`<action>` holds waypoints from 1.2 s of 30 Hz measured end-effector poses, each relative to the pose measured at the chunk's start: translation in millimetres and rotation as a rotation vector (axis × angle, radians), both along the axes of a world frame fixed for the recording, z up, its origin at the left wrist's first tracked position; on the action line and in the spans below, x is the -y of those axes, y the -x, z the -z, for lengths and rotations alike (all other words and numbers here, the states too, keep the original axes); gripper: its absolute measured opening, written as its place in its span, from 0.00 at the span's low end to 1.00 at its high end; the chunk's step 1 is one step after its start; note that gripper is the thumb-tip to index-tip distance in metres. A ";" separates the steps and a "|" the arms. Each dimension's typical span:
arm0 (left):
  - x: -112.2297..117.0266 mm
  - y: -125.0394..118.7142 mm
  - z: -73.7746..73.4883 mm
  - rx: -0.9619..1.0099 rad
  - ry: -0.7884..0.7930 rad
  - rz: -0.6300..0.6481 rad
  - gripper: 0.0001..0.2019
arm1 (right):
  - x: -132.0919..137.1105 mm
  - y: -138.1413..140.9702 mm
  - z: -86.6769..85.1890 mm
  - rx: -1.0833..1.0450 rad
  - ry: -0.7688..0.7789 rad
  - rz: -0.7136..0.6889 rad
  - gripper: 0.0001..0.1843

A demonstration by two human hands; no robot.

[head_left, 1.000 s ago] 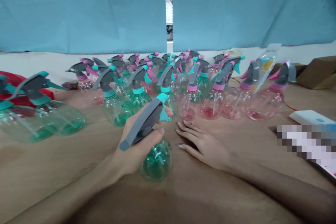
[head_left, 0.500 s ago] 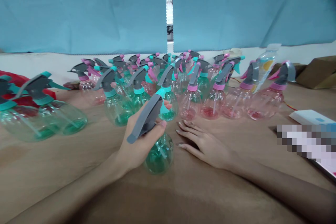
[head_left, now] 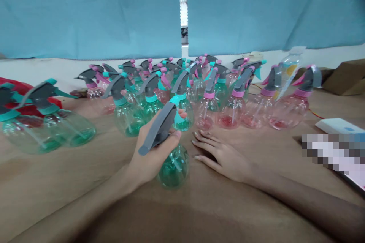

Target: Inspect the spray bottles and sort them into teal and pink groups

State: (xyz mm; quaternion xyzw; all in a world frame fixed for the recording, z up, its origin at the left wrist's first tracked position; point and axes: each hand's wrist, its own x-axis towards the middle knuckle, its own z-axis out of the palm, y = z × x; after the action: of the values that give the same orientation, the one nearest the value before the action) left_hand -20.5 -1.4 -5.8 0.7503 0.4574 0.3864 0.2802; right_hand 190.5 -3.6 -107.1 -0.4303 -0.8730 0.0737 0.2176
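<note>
Your left hand (head_left: pixel 148 155) is clamped around the neck of a green spray bottle (head_left: pixel 173 165). The thumb lies on the near side and the fingers curl over the far side, just below the teal collar. This bottle sits near the middle of the brown tabletop (head_left: pixel 199 212), in front of the massed bottles. Whether its round base rests on the surface or hangs just above it cannot be told. Its gray trigger head (head_left: pixel 159 127) slants down and to the left, toward you.

Your right hand (head_left: pixel 225 155) lies palm down on the tabletop, just right of the held bottle. Its fingers are extended and spread, pointing left, and it holds nothing.

Behind both hands stands a dense cluster of like bottles, with green-tinted bottles (head_left: pixel 128 115) mostly to the left and pink-tinted bottles (head_left: pixel 236 110) mostly to the right. All of them are upright and packed close together. Two more green bottles (head_left: pixel 68 125) stand well apart at the far left, in front of a red object (head_left: pixel 17 83).

A clear bottle with a yellow label (head_left: pixel 286 72) leans behind the pink group. A white box (head_left: pixel 336 125) lies at the right edge. A blue curtain (head_left: pixel 85 11) closes off the background.
</note>
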 end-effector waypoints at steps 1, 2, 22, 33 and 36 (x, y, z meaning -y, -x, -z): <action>0.1 0.2 0.5 0.000 0.009 0.007 0.14 | -0.1 -0.2 0.4 -0.012 -0.002 -0.001 0.26; 0.3 0.2 0.5 0.003 0.013 0.013 0.16 | -0.1 -0.3 0.8 -0.025 -0.003 -0.003 0.25; 0.6 3.1 -7.3 0.062 0.099 0.097 0.08 | 0.9 0.1 -2.2 0.001 0.016 -0.003 0.26; -2.4 7.7 -0.7 0.103 0.108 0.113 0.11 | 0.5 -0.1 -1.9 0.034 0.008 -0.002 0.27; -3.0 4.7 -1.2 0.114 0.076 0.104 0.18 | 0.6 -0.2 -2.0 0.061 0.002 0.002 0.27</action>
State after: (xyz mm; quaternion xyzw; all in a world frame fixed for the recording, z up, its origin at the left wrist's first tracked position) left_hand -25.3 1.6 -4.6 0.7388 0.4154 0.3957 0.3536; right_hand 190.7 -4.2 -105.1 -0.4333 -0.8787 0.0612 0.1908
